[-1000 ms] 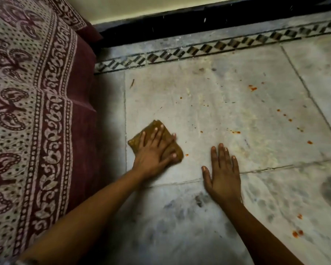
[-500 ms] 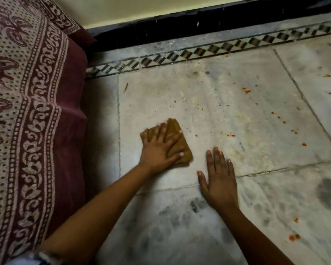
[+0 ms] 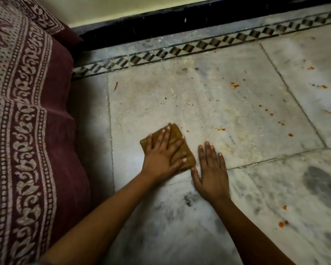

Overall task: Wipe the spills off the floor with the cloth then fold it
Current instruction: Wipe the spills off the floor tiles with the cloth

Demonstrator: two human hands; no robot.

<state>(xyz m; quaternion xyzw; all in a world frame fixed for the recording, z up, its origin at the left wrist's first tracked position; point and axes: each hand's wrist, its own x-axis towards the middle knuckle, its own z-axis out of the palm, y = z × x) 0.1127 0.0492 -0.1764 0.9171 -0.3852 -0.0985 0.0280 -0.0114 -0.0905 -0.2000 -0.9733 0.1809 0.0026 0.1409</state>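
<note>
A small mustard-brown cloth point(image 3: 185, 153), folded into a pad, lies on the pale marble floor point(image 3: 227, 115). My left hand point(image 3: 161, 153) presses flat on it with straight, spread fingers and covers most of it. My right hand point(image 3: 211, 173) rests flat on the bare floor just right of the cloth, fingers straight, its thumb close to the cloth's near corner. Orange-red spill spots point(image 3: 234, 85) dot the tiles to the right and far side of the hands, and a smaller group of spots point(image 3: 283, 223) sits at the near right.
A bed or mattress under a maroon and cream patterned cover point(image 3: 27, 131) fills the left side. A black-and-white diamond border strip point(image 3: 199, 45) and a dark skirting point(image 3: 161, 22) run along the wall at the back. Grey smudges point(image 3: 321, 180) mark the near tiles.
My left hand has slid the cloth to the right, toward my right hand, and the two now almost touch. My right hand has stayed flat in place.
</note>
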